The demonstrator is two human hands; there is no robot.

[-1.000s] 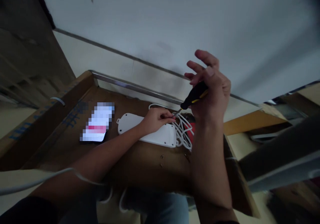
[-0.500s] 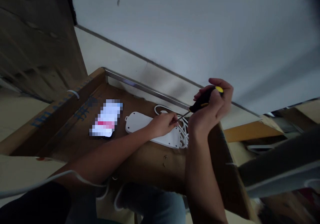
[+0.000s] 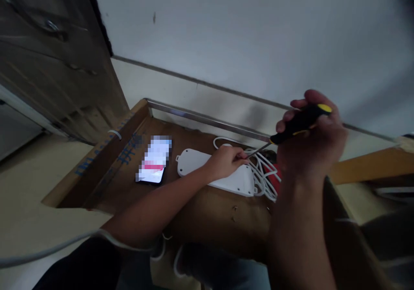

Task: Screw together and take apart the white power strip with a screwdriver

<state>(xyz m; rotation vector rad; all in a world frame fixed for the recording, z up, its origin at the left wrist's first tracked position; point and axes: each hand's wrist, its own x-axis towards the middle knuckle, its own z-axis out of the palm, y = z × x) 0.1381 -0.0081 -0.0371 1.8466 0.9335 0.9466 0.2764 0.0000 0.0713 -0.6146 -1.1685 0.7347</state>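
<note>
The right hand [image 3: 328,139] is clasping the screwdriver [image 3: 296,124], probably light, stiff and grippy, by its handle, its tip slanting over the white case [image 3: 196,161] in the cardboard tray [image 3: 207,221]. The left hand [image 3: 224,162] is bunching beside that tip (pinching it or not, I cannot tell). The case is looking rigid, best held by its edges.

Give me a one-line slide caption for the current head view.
Right hand grips a black-and-yellow screwdriver, its metal shaft slanting down to the left hand over a white oblong plastic casing.
</note>
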